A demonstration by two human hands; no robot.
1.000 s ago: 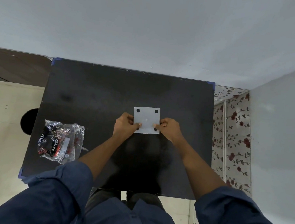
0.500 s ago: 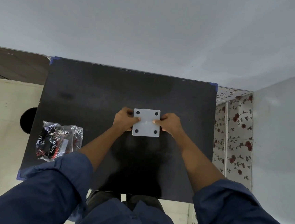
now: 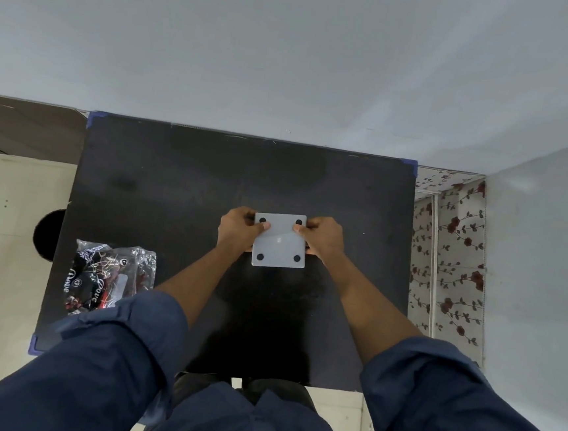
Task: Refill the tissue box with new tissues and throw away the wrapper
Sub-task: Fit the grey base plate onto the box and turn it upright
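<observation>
We hold the tissue box (image 3: 279, 240) with its grey bottom face turned up toward us; four small black round feet sit near the corners of this face. The face is almost square, so we cannot name a clear long axis; its edges run parallel to the edges of the black table (image 3: 182, 179). The box is a little past the middle of the table, toward the far side and slightly to the right. If it rests on the table or is lifted a little above it, we cannot tell from this view.

Our left hand (image 3: 238, 232) grips the left side of the box, with the thumb pressed on the grey face near the far left foot. Our right hand (image 3: 323, 238) grips the right side in the same way, with the thumb on the face near the far right foot. The other fingers go around the sides and are hidden.

On the near left part of the table, well apart from the box, lies a crumpled clear plastic wrapper (image 3: 109, 277) with black and red print. Our dark blue sleeves (image 3: 116, 355) are rolled up.
</observation>
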